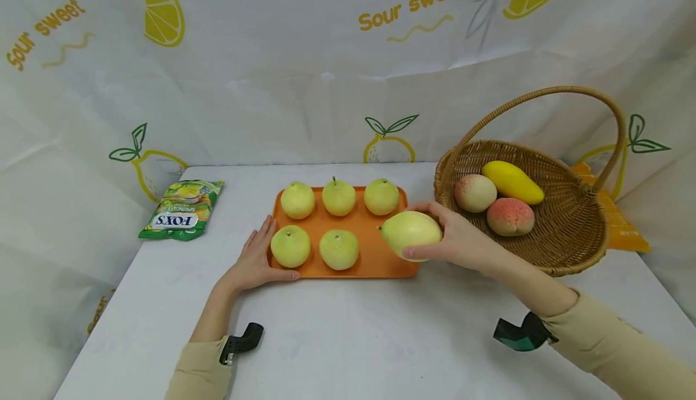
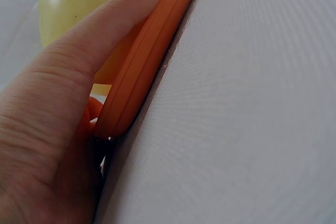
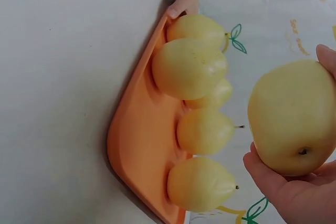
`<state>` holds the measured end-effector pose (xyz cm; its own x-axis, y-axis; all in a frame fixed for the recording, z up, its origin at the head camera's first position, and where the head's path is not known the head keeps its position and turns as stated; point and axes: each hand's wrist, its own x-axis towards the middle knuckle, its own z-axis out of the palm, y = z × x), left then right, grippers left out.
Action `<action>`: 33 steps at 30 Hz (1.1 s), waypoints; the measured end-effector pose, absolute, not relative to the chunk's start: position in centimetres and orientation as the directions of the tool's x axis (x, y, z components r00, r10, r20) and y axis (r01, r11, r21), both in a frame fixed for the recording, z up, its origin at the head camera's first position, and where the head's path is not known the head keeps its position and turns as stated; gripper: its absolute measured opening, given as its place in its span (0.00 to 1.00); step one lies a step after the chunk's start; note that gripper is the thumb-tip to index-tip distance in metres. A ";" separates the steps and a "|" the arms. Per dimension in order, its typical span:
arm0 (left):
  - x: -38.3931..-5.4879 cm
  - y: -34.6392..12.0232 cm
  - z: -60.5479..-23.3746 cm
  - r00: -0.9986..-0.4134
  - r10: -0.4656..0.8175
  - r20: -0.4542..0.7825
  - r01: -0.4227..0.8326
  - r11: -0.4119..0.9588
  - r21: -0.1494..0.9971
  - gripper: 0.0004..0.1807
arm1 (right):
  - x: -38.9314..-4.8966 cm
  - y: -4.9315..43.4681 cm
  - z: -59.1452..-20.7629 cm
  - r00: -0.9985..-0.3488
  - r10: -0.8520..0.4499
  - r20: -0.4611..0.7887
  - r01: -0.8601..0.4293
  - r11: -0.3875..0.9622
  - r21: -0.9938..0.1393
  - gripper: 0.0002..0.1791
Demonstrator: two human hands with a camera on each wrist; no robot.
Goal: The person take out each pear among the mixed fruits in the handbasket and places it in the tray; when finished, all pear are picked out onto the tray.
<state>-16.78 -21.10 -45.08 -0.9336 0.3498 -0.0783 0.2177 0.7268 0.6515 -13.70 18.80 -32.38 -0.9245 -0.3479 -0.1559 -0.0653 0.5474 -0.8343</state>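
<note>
In the head view my right hand point(image 1: 457, 237) holds a pale yellow-green pear point(image 1: 411, 235) above the right end of an orange tray point(image 1: 375, 246). Thumb and fingers grip opposite sides of the pear point(image 3: 294, 116) in the right wrist view. Several similar pears point(image 1: 339, 249) sit on the tray in two rows; the front right part of the tray is bare. At the tray's front left corner rests my left hand point(image 1: 255, 261), its fingers along the left side. The left thumb point(image 2: 100, 32) lies straight against the orange rim in the left wrist view.
A wicker basket point(image 1: 576, 231) with a tall handle stands at the right, holding two peaches point(image 1: 511, 217) and a yellow mango point(image 1: 512, 182). An orange packet point(image 1: 625, 228) lies behind it. On the left is a green snack bag point(image 1: 183, 209). White printed cloth hangs behind the table.
</note>
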 end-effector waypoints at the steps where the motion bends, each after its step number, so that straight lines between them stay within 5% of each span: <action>1: -16.8 -21.1 -45.1 -0.934 0.349 -0.079 0.218 0.728 0.650 0.74 | -13.7 18.7 -32.6 -0.923 -0.351 -0.157 -0.067 0.549 -0.833 0.40; 33: -16.8 -21.2 -45.2 -0.934 0.349 -0.078 0.223 0.738 0.637 0.74 | -15.0 16.6 -39.8 -0.943 -0.329 -0.044 -0.166 0.582 -0.796 0.39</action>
<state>-16.82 -21.23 -45.18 -0.9338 0.3492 -0.0775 0.2230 0.7378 0.6371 -15.00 16.56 -39.83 -0.9434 -0.3288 -0.0440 -0.1656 0.5816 -0.7964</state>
